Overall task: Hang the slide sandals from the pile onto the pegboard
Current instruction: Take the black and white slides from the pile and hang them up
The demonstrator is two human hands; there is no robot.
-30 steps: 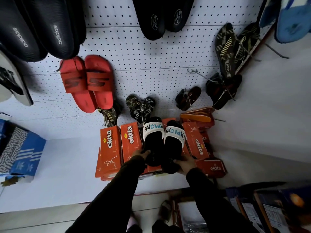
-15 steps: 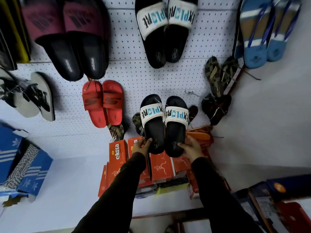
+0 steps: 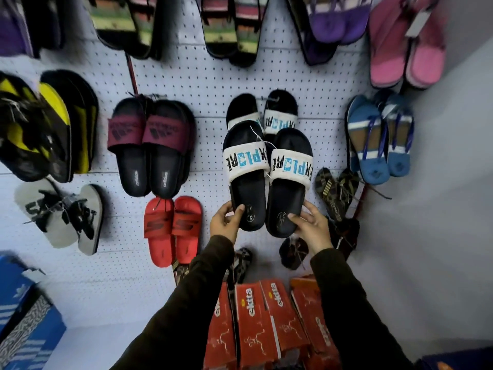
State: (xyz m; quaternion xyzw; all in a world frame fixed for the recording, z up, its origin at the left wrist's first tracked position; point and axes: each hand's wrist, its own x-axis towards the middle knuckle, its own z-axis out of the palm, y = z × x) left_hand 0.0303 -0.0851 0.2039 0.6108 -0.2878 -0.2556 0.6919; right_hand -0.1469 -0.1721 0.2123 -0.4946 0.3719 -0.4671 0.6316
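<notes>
I hold a pair of slides point(image 3: 266, 177) up against the pegboard point(image 3: 208, 84), left hand point(image 3: 226, 219) and right hand point(image 3: 310, 222) each gripping a heel; next, I judge, their tie must catch the peg above.

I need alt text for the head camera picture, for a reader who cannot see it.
Two hands, left hand and right hand, hold the heels of a black slide pair with white EXPLORE straps against a white pegboard, over a matching hung pair. Orange boxes stand below.
</notes>
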